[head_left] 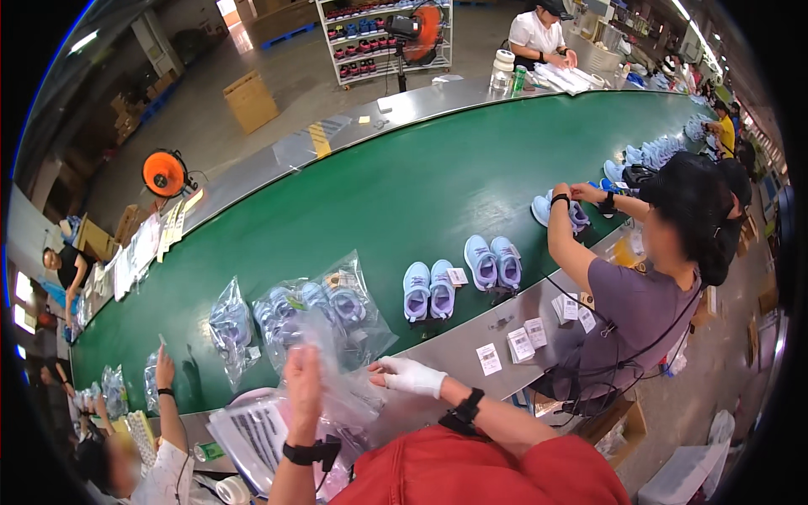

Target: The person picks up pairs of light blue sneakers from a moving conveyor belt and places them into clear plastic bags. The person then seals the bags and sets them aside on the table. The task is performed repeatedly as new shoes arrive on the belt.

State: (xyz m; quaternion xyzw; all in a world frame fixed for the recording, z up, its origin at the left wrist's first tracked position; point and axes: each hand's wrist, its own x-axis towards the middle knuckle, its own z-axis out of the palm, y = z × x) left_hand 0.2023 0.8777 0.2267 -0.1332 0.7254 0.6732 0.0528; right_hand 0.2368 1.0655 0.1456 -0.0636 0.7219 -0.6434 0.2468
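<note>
On my feed, clocked from the right hand (414,378), bagged shoes (347,305) lie at ten on the belt (379,194), unbagged pairs (442,292) toward one, cards (521,343) past two on the counter (454,349), a shoe rack (370,78) at twelve beyond.

1. Far left, an orange fan (164,173) stands just beyond the green bench (353,194), near white sheets (139,257) piled on its metal edge.
2. Farther back, a brown cardboard box (251,101) sits on the floor, a blue pallet (288,35) beyond it.
3. Past the far side, a white rack (330,50) holds rows of shoes; a second fan (425,34), also orange, stands before it.
4. A white-lidded jar (502,74) and a green can (518,82) stand side by side on the far edge, left of a person in white (539,35).
5. Near left, another green can (209,452) shows beside a seated-height yellowish rack (139,427).
</note>
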